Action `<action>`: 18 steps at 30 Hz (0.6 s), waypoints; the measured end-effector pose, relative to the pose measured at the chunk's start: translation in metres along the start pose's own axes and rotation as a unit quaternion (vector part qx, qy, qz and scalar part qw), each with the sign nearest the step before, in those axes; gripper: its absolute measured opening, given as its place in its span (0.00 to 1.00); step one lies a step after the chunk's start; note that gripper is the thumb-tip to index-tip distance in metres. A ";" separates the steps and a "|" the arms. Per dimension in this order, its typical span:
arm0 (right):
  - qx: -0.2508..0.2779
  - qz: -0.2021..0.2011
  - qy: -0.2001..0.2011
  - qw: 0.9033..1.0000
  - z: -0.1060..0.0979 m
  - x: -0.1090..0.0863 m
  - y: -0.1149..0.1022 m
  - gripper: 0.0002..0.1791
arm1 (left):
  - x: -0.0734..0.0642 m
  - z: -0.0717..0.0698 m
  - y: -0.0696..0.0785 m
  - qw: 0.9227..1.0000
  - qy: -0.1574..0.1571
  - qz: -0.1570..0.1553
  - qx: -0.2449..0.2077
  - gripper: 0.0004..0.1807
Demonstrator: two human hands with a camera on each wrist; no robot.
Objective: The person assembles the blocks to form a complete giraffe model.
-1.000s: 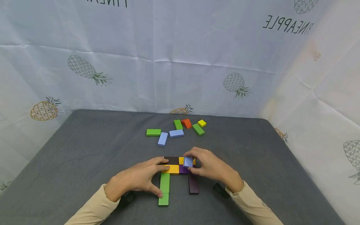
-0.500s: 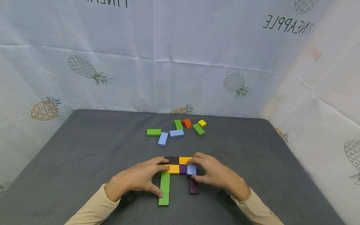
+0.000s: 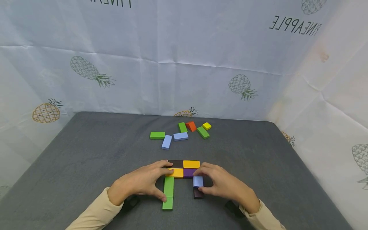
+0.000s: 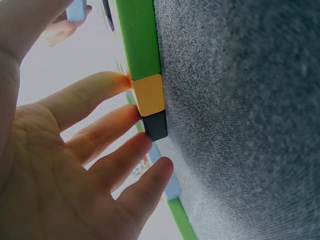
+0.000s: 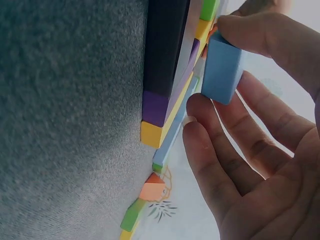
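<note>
A light blue block is pinched between the thumb and fingers of my right hand. In the right wrist view this blue block is apart from the dark plum block, held above the row. My left hand touches the flat arrangement, fingertips at the black block and left yellow block, thumb by the nearer green block. Another green block lies end to end with it. A purple block and a second yellow block complete the two upper rows.
Farther back on the grey table lie loose pieces: green blocks, light blue blocks, an orange-red wedge and a small yellow block. A pineapple-printed cloth hangs behind.
My right hand has brought the light blue block nearer, from over the right yellow block, past the purple one, to above the dark plum block. My left hand has stayed in place.
</note>
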State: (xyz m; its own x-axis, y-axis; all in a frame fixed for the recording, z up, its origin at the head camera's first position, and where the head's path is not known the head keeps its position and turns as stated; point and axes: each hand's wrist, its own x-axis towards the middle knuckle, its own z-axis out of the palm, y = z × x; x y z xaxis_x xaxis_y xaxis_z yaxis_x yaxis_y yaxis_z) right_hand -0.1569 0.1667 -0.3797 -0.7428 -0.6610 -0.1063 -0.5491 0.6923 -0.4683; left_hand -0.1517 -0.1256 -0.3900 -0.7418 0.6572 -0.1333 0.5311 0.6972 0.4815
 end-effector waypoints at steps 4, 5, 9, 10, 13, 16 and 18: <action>0.008 0.007 -0.015 1.000 0.000 -0.002 -0.001 0.20 | 0.001 0.000 0.000 1.000 -0.001 -0.002 0.001 0.46; 0.011 0.006 -0.019 1.000 0.000 -0.003 -0.002 0.19 | 0.001 0.000 0.000 1.000 0.000 -0.001 0.002 0.46; 0.019 -0.006 -0.035 0.999 0.000 -0.006 -0.002 0.19 | 0.002 0.002 0.000 1.000 0.001 0.000 0.003 0.45; 0.022 -0.011 -0.039 0.999 -0.001 -0.007 -0.003 0.19 | 0.002 0.002 0.000 1.000 0.001 0.000 0.004 0.45; 0.033 -0.020 -0.051 0.998 -0.001 -0.009 -0.004 0.18 | 0.002 0.002 0.000 1.000 0.001 0.000 0.005 0.45; 0.044 -0.016 -0.067 0.997 -0.002 -0.010 -0.005 0.18 | 0.002 0.002 -0.001 1.000 0.001 0.000 0.006 0.45; 0.049 -0.014 -0.078 0.996 -0.002 -0.010 -0.007 0.18 | 0.002 0.002 -0.001 1.000 0.000 -0.001 0.006 0.45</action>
State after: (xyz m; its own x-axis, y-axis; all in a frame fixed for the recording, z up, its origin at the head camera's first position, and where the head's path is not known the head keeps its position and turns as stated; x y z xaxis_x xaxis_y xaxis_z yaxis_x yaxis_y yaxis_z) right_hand -0.1468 0.1692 -0.3738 -0.6543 -0.7226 -0.2231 -0.5232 0.6456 -0.5564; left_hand -0.1529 -0.1248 -0.3923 -0.7427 0.6562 -0.1335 0.5350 0.7013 0.4711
